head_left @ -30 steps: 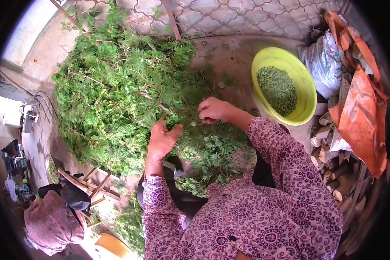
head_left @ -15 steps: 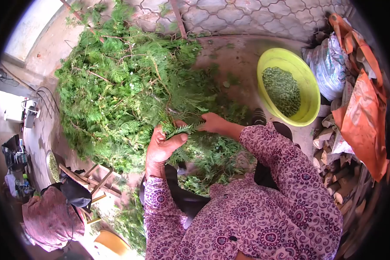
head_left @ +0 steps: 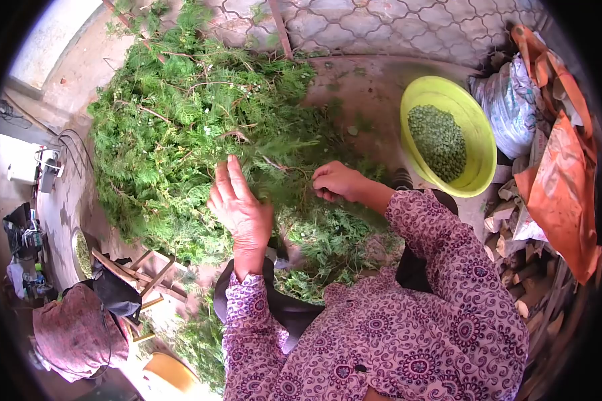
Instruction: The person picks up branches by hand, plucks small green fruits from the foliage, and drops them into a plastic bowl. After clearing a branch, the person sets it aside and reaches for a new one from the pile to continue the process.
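A large heap of green, feathery branches [head_left: 160, 134] covers the ground in front of me. My left hand [head_left: 239, 206] is spread over the heap's near edge, back of the hand up, fingers apart and holding nothing. To its right, my right hand [head_left: 338, 182] is closed, its fingers pinched on a thin twig [head_left: 308, 180] with leaves that are blurred. A brown branch end [head_left: 274, 164] lies between and just beyond the two hands. On the right, apart from my hands, stands a yellow-green basin [head_left: 480, 134] with many small green pieces [head_left: 437, 142] in it.
A white woven sack [head_left: 508, 107], an orange bag [head_left: 563, 194] and stacked firewood [head_left: 532, 287] line the right side. At lower left are a wooden frame [head_left: 157, 275], a draped reddish cloth [head_left: 80, 331] and an orange basin [head_left: 170, 373]. A patterned wall [head_left: 394, 30] stands at the back.
My left hand has let go of the sprig, opened and moved up and slightly left over the heap. My right hand has shifted a little to the right.
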Motion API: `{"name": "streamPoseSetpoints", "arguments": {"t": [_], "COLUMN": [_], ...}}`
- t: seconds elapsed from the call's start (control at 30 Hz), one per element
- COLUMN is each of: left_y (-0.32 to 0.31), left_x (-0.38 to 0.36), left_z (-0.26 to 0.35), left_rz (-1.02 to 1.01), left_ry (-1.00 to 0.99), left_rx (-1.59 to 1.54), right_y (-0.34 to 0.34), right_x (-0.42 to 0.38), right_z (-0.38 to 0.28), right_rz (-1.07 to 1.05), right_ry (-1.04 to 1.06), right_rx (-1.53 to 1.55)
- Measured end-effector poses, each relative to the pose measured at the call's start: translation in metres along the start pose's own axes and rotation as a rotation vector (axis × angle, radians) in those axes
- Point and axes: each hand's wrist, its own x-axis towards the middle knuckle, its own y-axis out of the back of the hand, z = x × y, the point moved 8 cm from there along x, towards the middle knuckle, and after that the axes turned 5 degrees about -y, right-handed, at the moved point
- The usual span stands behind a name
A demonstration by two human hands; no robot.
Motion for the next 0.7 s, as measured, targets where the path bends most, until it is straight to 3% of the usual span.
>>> {"name": "streamPoseSetpoints", "arguments": {"t": [0.07, 0.13, 0.2, 0.27, 0.3, 0.37, 0.47, 0.6, 0.63, 0.7], "left_y": [-0.005, -0.007, -0.044, -0.064, -0.065, -0.085, -0.092, -0.082, -0.070, -0.067], "left_x": [-0.004, -0.009, -0.032, -0.046, -0.048, -0.054, -0.055, -0.063, -0.059, -0.058], "left_z": [-0.003, 0.024, 0.052, 0.067, 0.065, 0.050, 0.042, 0.061, 0.066, 0.070], "left_rz": [-0.032, 0.006, -0.232, -0.330, -0.329, -0.624, -0.691, -0.638, -0.382, -0.377], "left_ry": [0.042, -0.246, -0.443, -0.534, -0.537, -0.404, -0.253, -0.448, -0.498, -0.517], "left_rx": [-0.056, 0.035, -0.056, -0.168, -0.167, -0.260, -0.346, -0.521, -0.653, -0.734], "right_y": [-0.002, -0.002, -0.004, -0.002, 0.000, 0.000, -0.005, -0.007, -0.004, 0.000], "right_x": [-0.006, -0.010, -0.012, -0.011, -0.013, -0.022, -0.033, -0.041, -0.043, -0.050], "right_z": [-0.010, -0.017, -0.023, -0.022, -0.022, -0.027, -0.026, -0.023, -0.023, -0.024], "right_rz": [-0.004, -0.005, -0.019, -0.032, -0.036, -0.060, -0.134, -0.238, -0.231, -0.216], "right_ry": [0.037, 0.071, 0.112, 0.108, 0.109, 0.110, 0.102, 0.142, 0.143, 0.087], "right_rx": [-0.018, -0.037, -0.057, -0.035, -0.007, -0.059, -0.144, -0.166, -0.160, -0.103]}}
